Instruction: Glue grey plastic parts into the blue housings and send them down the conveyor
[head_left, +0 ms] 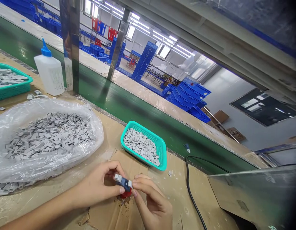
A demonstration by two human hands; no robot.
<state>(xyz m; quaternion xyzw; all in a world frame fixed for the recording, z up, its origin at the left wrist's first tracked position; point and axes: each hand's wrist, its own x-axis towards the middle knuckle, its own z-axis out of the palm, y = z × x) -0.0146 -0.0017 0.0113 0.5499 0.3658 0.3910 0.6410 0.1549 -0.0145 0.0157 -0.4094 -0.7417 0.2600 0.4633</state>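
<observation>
My left hand (97,186) closes its thumb and fingers around a small dark blue plastic part (124,183). A light grey block (118,177) sits on the far left end of that part. At its other end, thumb and fingertips of my right hand (154,199) pinch a small pale grey plastic piece (130,184), which touches the dark part. Just below is a red object (126,193), mostly hidden by the hands and the part. Under the hands lies a cardboard sheet (109,210) with brown specks.
Left is a clear plastic bag (96,124) of grey pieces. A teal basket (163,153) of pale pieces stands ahead; another teal basket (18,88) is far left beside a white squeeze bottle (50,72). A black cable (189,188) crosses right. Beyond runs a green conveyor belt (136,110).
</observation>
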